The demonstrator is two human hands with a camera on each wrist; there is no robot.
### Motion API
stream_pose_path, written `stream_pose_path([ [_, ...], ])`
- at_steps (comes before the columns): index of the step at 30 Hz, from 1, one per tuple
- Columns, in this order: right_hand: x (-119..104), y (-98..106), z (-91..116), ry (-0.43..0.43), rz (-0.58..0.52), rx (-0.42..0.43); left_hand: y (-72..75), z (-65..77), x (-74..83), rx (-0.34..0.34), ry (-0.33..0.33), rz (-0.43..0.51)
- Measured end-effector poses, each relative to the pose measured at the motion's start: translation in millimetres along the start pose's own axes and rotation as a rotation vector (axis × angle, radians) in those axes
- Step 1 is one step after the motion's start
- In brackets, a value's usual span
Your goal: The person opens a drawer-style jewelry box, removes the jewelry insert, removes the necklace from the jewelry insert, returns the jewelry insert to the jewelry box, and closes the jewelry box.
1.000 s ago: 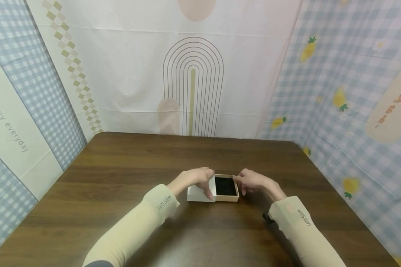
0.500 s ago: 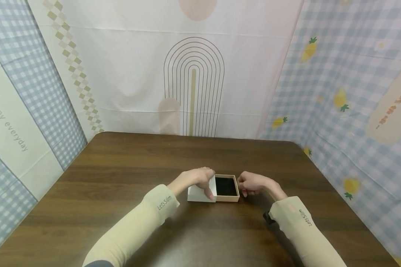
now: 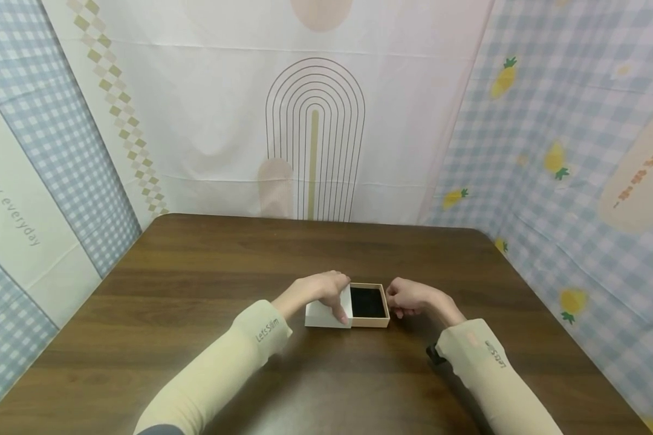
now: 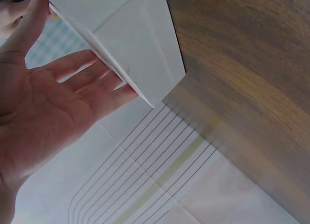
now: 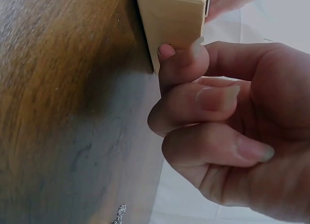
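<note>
A slide-out box lies on the table, its white sleeve (image 3: 321,316) at left and its tan inner tray (image 3: 371,322) drawn partly out to the right. Black lining (image 3: 367,302) covers the tray's inside. My left hand (image 3: 322,289) grips the sleeve from above, thumb on the near side; in the left wrist view its fingers (image 4: 109,83) lie along the sleeve's far edge. Beside the tray's right end is my right hand (image 3: 410,297). In the right wrist view its fingers (image 5: 208,144) are curled, with the foremost fingertip right at the tan end wall (image 5: 174,20).
A brown wooden table (image 3: 223,260) carries the box. Behind it hangs a white printed cloth (image 3: 207,109), with a blue checked cloth (image 3: 549,121) on the right. A small silvery chain-like thing (image 5: 119,214) shows low in the right wrist view.
My right hand's fingertips have come off the tray's right rim to just outside its end, more curled than before. The left hand keeps its grip on the sleeve.
</note>
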State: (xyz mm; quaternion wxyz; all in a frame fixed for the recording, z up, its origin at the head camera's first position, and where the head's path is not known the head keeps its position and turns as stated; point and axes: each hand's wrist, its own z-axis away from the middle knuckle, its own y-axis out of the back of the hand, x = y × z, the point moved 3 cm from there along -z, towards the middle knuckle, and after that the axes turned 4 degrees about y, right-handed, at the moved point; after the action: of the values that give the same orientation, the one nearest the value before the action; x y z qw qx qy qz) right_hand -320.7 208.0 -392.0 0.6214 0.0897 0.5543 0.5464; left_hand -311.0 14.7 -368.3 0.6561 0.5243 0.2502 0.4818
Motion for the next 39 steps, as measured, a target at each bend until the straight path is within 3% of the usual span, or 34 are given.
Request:
stream_pose_path([
  [39, -24.7, -15.5, -19.5, 0.035, -0.036, 0.001, 0.5, 1.3, -0.7, 0.005, -0.017, 0.01],
])
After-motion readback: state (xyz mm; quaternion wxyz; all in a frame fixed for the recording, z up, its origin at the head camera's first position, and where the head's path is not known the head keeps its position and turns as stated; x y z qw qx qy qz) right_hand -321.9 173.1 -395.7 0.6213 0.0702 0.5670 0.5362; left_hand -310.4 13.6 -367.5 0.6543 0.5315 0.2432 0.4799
